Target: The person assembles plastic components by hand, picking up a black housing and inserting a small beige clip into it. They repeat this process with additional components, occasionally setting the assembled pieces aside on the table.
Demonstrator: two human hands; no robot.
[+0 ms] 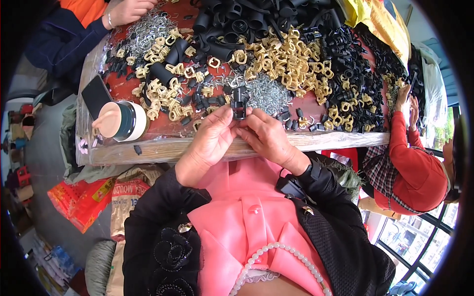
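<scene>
At about nine o'clock, a black phone [95, 93] lies on the red table [163, 127] beside a squat tub with a peach-coloured lid [120, 120]. Up at eleven o'clock another person's hand [129, 10], in a dark sleeve, rests on a heap of small metal clips [148, 29].

Near the centre, the left hand [207, 143] and the right hand [269, 138] meet at the table's wooden front edge — fingertips of both pressed together on a small black plastic part [239, 102], which stands just above them, pinched from either side. Behind it, at twelve o'clock, lie a second pile of silver clips [269, 96] and a spread of beige plastic rings [281, 59], with black tube pieces [232, 19] beyond.

At two o'clock a mass of black clips [355, 64] covers the table. At three o'clock a second person in a red sleeve [412, 163] has both hands raised at the table's end — what they hold cannot be told.
</scene>
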